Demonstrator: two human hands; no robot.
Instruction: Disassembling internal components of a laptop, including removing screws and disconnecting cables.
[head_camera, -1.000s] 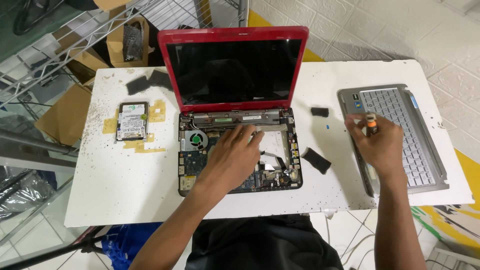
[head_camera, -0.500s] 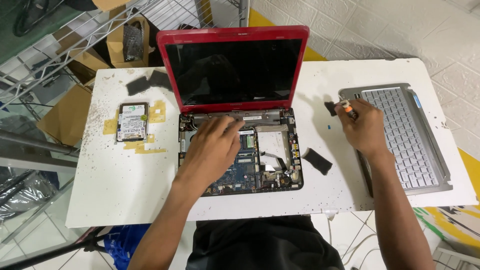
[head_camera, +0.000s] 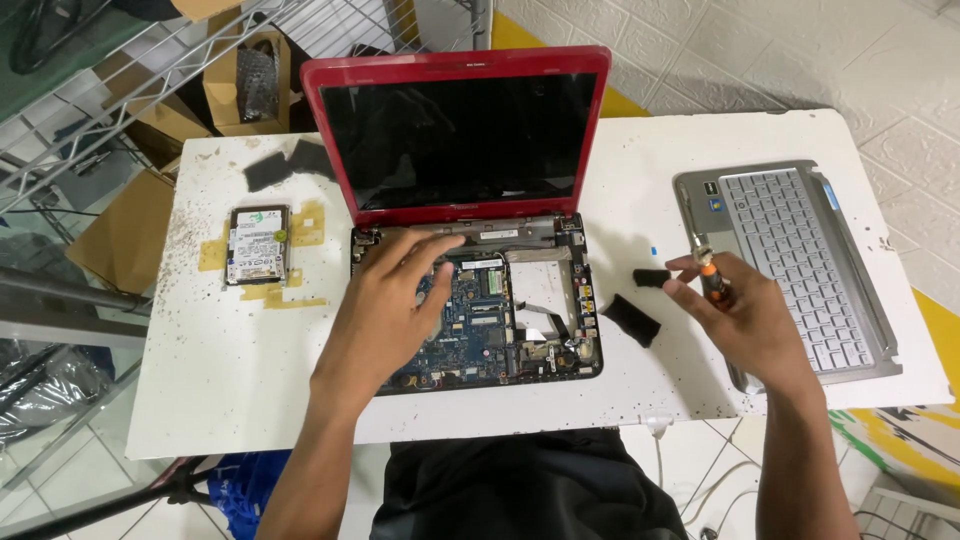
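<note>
I take the red laptop (head_camera: 470, 215) as my landmark: it sits mid-table, lid up, its base opened so the blue circuit board (head_camera: 475, 320) shows. My left hand (head_camera: 385, 305) rests flat on that board, fingers spread wide, holding nothing. My right hand (head_camera: 745, 320), right of the laptop, has its fingers closed around a small screwdriver (head_camera: 710, 275) with an orange collar. I judge the board stiff but fragile, best gripped by the base's edges; the screwdriver is light and thin, easy to roll. Left of the laptop lies 1 hard drive (head_camera: 256, 245) with a white label, on yellowish tape patches. Right of it lie 2 black pads (head_camera: 630, 318) and a silver keyboard panel (head_camera: 790, 265).
</note>
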